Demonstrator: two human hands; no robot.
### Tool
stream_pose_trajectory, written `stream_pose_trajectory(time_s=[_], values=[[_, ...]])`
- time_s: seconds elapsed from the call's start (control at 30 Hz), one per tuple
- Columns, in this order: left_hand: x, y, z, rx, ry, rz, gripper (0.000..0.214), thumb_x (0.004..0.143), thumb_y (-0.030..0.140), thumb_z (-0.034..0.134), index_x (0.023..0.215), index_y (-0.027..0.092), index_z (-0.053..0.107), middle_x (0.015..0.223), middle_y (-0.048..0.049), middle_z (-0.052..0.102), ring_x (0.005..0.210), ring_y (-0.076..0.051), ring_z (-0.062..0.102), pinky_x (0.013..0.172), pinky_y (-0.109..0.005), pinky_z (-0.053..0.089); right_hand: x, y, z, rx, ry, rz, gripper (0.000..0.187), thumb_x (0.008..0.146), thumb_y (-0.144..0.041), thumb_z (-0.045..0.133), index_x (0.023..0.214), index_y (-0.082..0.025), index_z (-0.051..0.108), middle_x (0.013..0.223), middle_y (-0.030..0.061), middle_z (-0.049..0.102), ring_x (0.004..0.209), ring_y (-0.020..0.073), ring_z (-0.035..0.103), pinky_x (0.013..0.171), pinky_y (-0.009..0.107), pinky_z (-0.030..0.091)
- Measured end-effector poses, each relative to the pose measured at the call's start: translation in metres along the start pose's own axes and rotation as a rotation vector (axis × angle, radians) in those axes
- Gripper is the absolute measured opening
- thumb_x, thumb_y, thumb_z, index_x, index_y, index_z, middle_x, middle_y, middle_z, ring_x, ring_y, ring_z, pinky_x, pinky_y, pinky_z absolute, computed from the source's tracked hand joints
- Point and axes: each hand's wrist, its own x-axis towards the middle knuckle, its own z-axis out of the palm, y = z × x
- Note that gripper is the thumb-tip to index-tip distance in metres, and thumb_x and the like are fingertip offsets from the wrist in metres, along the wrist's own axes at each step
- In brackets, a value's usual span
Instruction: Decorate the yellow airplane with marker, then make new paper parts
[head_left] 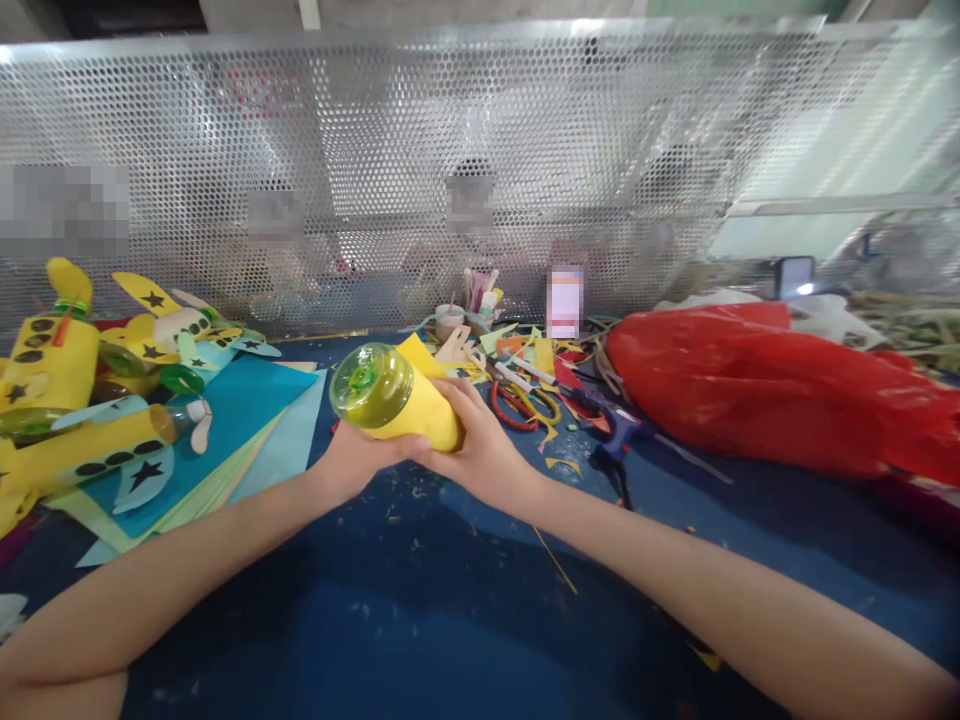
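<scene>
Yellow-wrapped bottle (405, 398) in both hands (367, 458) (481, 430); phone screen (565, 302) unreadable.

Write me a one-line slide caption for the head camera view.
Left hand and right hand hold a yellow-wrapped bottle over a blue table, paper sheets to the left, red bag to the right.

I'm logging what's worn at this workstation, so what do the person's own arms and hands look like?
The tapering, sleeveless left forearm and matching right forearm show no cable or clear marking. The ungloved left hand and ungloved right hand show no ring, watch or bracelet, though parts of both are hidden.
</scene>
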Motion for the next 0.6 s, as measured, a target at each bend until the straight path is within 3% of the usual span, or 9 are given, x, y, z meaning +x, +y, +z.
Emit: stream_pose_trajectory(time_s=[0.17,0.27,0.37,0.47,0.6], values=[[0.0,0.015,0.016,-0.206,0.014,-0.018,0.05,0.059,0.035,0.085,0.102,0.018,0.065,0.107,-0.0072,0.069,0.102,-0.027,0.064,0.094,-0.043,0.052,0.003,-0.006,-0.005,-0.111,-0.017,0.094,0.06,0.075,-0.053,0.073,0.121,-0.018,0.058,0.118,0.0151,0.051,0.116,0.0312,0.052,0.103,0.055,0.045],[0.004,0.024,0.019,-0.276,0.041,-0.063,0.046,0.066,0.035,0.079,0.104,0.016,0.063,0.105,-0.0086,0.069,0.101,-0.028,0.066,0.092,-0.043,0.052,0.01,-0.003,-0.011,-0.022,-0.102,0.143,0.063,0.073,-0.055,0.074,0.123,-0.021,0.056,0.113,0.0125,0.057,0.109,0.0292,0.058,0.098,0.053,0.049],[0.014,0.029,0.012,-0.314,0.12,-0.098,0.048,0.066,0.038,0.079,0.105,0.015,0.061,0.102,-0.0083,0.07,0.1,-0.028,0.066,0.091,-0.041,0.052,0.017,0.008,-0.018,0.186,-0.124,0.194,0.069,0.075,-0.051,0.073,0.132,-0.024,0.045,0.107,0.0086,0.064,0.104,0.0256,0.063,0.096,0.049,0.051],[0.025,0.031,0.001,-0.323,0.148,-0.12,0.052,0.065,0.045,0.078,0.103,0.014,0.062,0.098,-0.0092,0.071,0.101,-0.032,0.065,0.089,-0.042,0.053,0.023,0.021,-0.022,0.249,-0.058,0.253,0.061,0.074,-0.053,0.072,0.122,-0.023,0.05,0.116,0.0112,0.063,0.111,0.0258,0.061,0.098,0.049,0.05],[0.03,0.032,-0.008,-0.291,0.111,-0.131,0.052,0.067,0.048,0.075,0.105,0.015,0.062,0.103,-0.0107,0.071,0.104,-0.033,0.064,0.092,-0.044,0.051,0.02,0.026,-0.016,0.428,-0.236,0.455,0.074,0.073,-0.057,0.072,0.131,-0.021,0.046,0.129,0.0152,0.059,0.112,0.0271,0.063,0.092,0.045,0.057]])
